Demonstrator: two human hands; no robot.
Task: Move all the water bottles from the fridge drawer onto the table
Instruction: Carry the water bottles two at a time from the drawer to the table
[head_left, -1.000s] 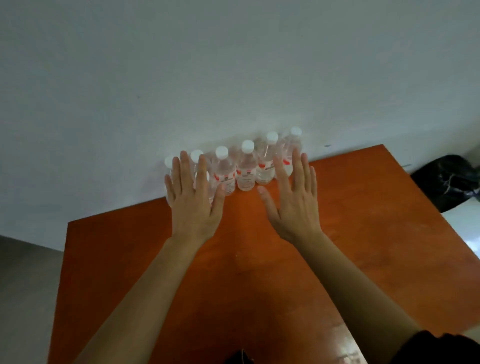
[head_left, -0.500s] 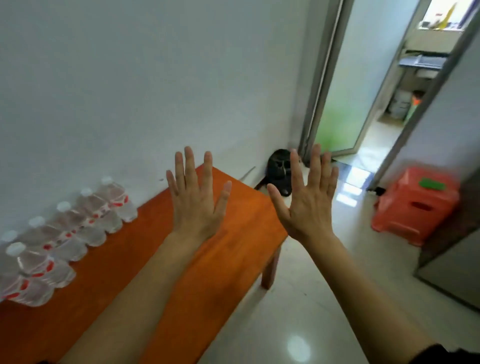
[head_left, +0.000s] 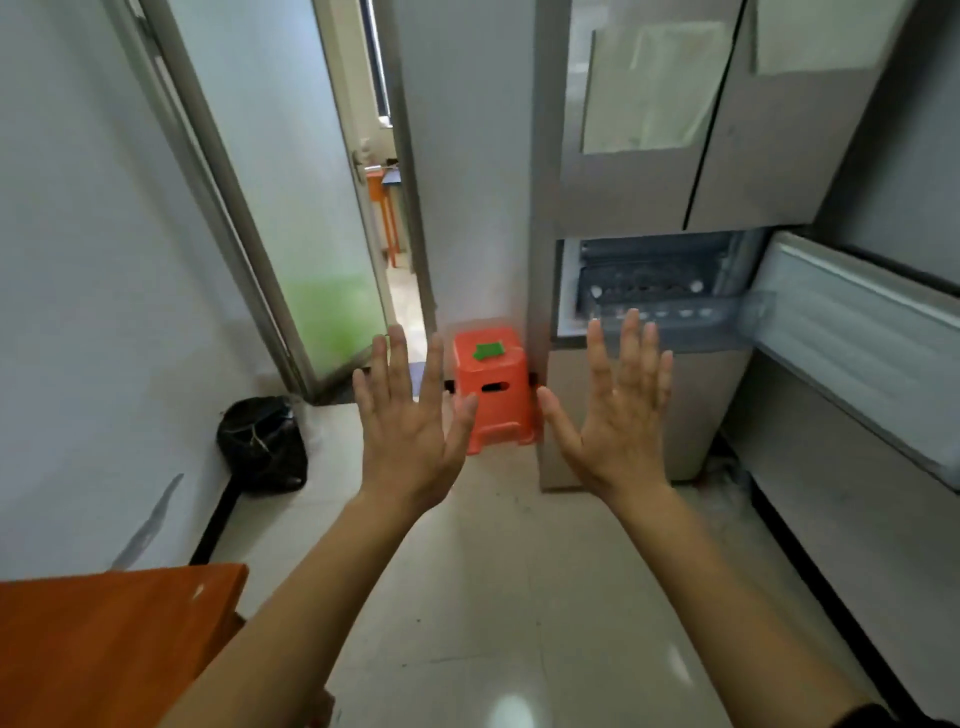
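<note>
My left hand (head_left: 410, 431) and right hand (head_left: 618, 421) are empty, fingers spread, facing the open grey fridge drawer (head_left: 654, 275). Blurred white dots inside are probably capped clear plastic water bottles (head_left: 696, 286). Fetch step, I judge: next, step closer and grip one.

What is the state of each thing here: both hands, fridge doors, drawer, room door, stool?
Left hand: open, empty.
Right hand: open, empty.
Lower fridge door: swung open.
Upper fridge doors: shut.
Drawer: exposed, white caps inside.
Room door: open.
Stool: upright.
</note>
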